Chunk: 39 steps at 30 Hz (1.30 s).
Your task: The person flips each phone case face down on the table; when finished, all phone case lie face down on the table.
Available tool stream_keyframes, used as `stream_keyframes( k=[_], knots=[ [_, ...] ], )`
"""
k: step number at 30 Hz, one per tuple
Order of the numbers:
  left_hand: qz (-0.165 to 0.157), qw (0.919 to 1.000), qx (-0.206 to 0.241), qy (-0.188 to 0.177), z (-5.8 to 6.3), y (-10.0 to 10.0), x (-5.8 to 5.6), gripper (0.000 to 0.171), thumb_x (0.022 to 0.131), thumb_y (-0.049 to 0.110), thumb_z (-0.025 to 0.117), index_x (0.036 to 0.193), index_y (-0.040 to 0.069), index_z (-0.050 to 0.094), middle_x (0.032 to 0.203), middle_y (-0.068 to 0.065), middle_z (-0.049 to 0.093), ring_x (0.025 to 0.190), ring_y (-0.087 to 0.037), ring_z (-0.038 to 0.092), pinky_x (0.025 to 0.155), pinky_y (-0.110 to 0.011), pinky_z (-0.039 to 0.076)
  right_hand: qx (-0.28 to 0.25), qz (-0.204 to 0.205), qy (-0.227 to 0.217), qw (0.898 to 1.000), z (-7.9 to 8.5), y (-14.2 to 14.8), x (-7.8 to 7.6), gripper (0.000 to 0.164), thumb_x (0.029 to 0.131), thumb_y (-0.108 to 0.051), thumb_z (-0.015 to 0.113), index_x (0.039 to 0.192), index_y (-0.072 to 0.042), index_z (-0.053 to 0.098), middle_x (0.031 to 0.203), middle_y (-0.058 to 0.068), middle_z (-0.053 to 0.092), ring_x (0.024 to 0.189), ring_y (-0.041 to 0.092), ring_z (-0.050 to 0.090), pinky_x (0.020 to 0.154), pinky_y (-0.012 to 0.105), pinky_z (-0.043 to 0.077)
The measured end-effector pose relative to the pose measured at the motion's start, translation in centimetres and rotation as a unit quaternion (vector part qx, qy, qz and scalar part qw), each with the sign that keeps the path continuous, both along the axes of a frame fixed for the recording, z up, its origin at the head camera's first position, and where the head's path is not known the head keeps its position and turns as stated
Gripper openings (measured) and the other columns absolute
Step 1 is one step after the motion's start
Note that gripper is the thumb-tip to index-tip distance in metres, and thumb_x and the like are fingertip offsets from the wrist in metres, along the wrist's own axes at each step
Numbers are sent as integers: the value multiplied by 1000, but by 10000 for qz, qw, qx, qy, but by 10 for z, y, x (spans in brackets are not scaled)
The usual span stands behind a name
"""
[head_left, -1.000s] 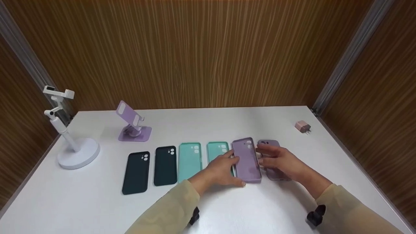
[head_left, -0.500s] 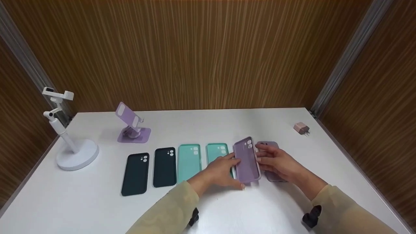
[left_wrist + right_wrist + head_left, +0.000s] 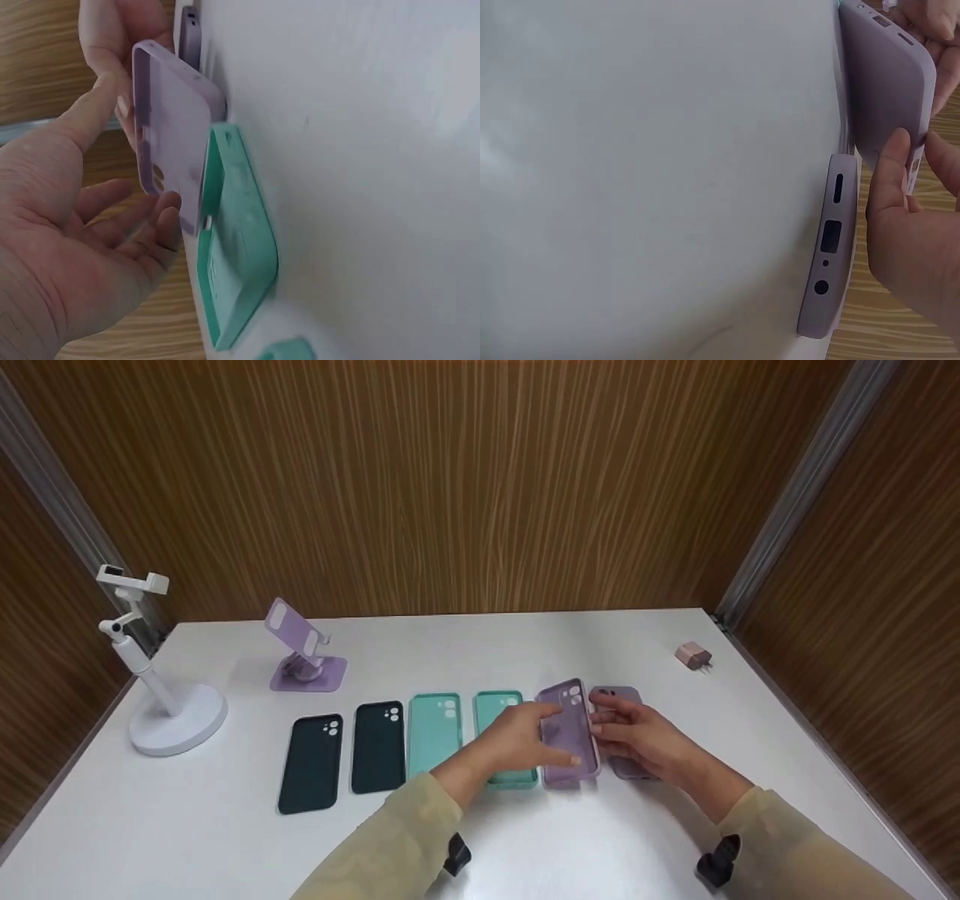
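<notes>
My right hand [image 3: 641,735] pinches the right edge of a light purple phone case [image 3: 566,739]. In the right wrist view its thumb lies on the back of that case [image 3: 885,90], which is tilted with its right side raised. Over the case's open inner side is my left hand [image 3: 517,739], thumb and fingers spread and relaxed; whether a fingertip touches cannot be told. A darker mauve phone case [image 3: 826,247] lies under my right hand, partly hidden. Beside the light purple case on the left sits a teal phone case [image 3: 244,225], partly covered by my left hand.
Further left in the row are another teal case [image 3: 435,735] and two black cases [image 3: 379,750]. A purple phone stand [image 3: 304,652] and a white stand [image 3: 172,720] stand at the back left. A pink charger plug [image 3: 694,655] lies at the back right.
The light purple case has tilted, its right side rising with my right hand. My left hand has let go of its left edge and moved right and slightly up, over the case's inside.
</notes>
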<state>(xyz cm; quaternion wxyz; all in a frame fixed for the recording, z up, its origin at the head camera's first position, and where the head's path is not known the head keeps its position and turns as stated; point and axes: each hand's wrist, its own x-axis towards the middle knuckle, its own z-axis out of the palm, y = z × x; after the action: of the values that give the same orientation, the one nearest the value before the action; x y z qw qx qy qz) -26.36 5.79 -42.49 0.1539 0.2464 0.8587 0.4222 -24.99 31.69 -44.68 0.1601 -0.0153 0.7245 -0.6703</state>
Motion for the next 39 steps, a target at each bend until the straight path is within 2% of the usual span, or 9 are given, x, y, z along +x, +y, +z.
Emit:
stream_keyframes(
  k=[7,13,19,28,36,39],
  knots=[
    [265,9984,409,-272,-7,13,7,98,83,42,93,161,9,44,159,-13,51,143,-29,51,116,-44,43,-138,-32,30,9999,1,0,1,75,103,-7,70,165,1,30,131,13,64,110,16,69,96,32,58],
    [261,9947,794,-607,-7,14,10,99,83,39,93,162,10,42,160,-15,49,145,-32,49,117,-46,43,-112,-143,31,9998,2,-1,2,72,102,-8,71,164,-2,35,134,14,63,113,19,68,98,32,57],
    [298,9896,1104,-878,-10,12,10,100,85,36,92,165,14,38,163,-12,46,147,-32,47,118,-47,41,-106,-3,34,9999,2,-4,0,71,104,-13,70,165,-5,35,140,16,60,117,23,68,98,34,57],
    [314,9767,1663,-1323,-14,11,10,101,88,27,91,168,12,31,158,-18,50,143,-34,52,114,-41,46,-139,335,-156,9992,-1,-11,-2,72,106,-22,68,167,-11,32,149,20,52,122,28,67,100,38,56],
    [169,9616,2224,-1598,-17,8,11,98,89,23,90,168,17,32,158,-13,51,146,-35,48,113,-42,47,-143,658,-70,9977,2,-17,-2,74,108,-24,65,169,-8,26,142,24,63,126,32,67,101,39,56],
    [163,9597,2296,-1613,-17,9,11,96,89,22,89,168,22,34,157,-11,52,146,-35,48,113,-43,48,-100,657,-27,9978,2,-17,-3,73,108,-24,64,169,-8,26,142,24,63,126,32,67,101,38,56]
  ],
)
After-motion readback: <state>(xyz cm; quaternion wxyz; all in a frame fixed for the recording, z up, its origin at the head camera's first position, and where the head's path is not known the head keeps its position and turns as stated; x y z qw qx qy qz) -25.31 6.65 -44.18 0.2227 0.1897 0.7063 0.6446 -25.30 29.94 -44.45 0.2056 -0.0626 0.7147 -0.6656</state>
